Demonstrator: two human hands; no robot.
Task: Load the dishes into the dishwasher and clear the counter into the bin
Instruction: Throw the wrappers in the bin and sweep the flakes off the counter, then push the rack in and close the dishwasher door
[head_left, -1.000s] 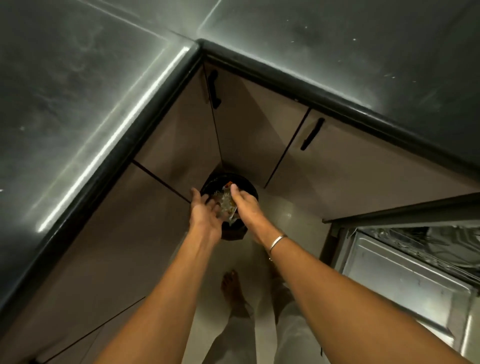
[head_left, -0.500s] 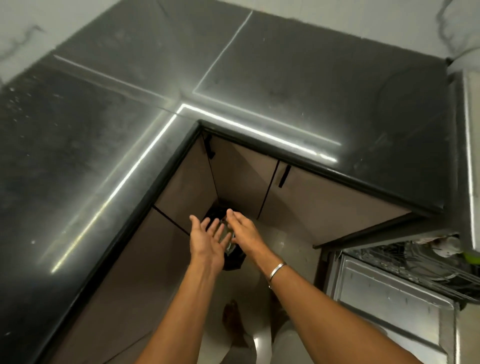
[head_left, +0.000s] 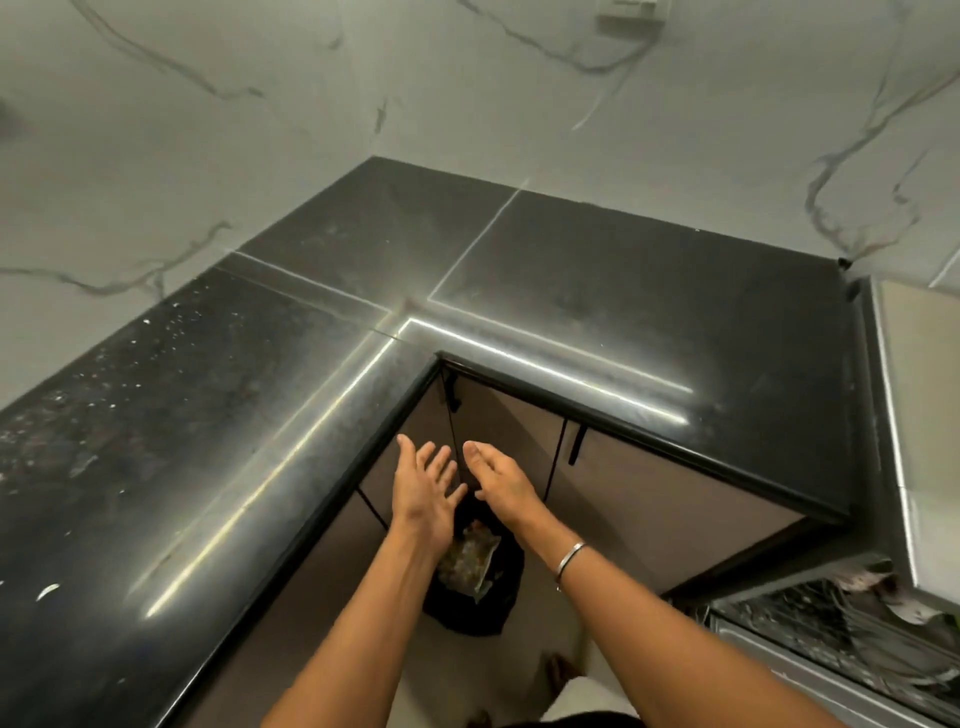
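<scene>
Grip: nothing held. The left hand (head_left: 423, 496) and right hand (head_left: 506, 486) are both spread with fingers straight and palms turned toward each other.
Spacing of hands: side by side with fingertips close; whether they touch cannot be told.
Bin (head_left: 501, 605): black, on the floor directly under the hands and a little nearer the person. The left wrist covers part of its rim.
Rubbish (head_left: 467, 558): a crumpled clear wrapper with orange-brown scraps, lying in the bin's mouth below the left palm.
Counter (head_left: 623, 291): a dark, polished L-shape wrapping round beyond and to the left of the hands, with pale flecks (head_left: 48, 590) on the stretch far left of the left hand.
Cabinet doors (head_left: 665, 499): brown, just behind the fingertips, with black handles (head_left: 575, 446).
Dishwasher (head_left: 831, 644): open, well to the right of the right forearm. Its rack holds items too blurred to name.
Bracelet (head_left: 570, 557): silver, on the right wrist.
Wall (head_left: 467, 78): pale veined marble, far beyond the hands.
</scene>
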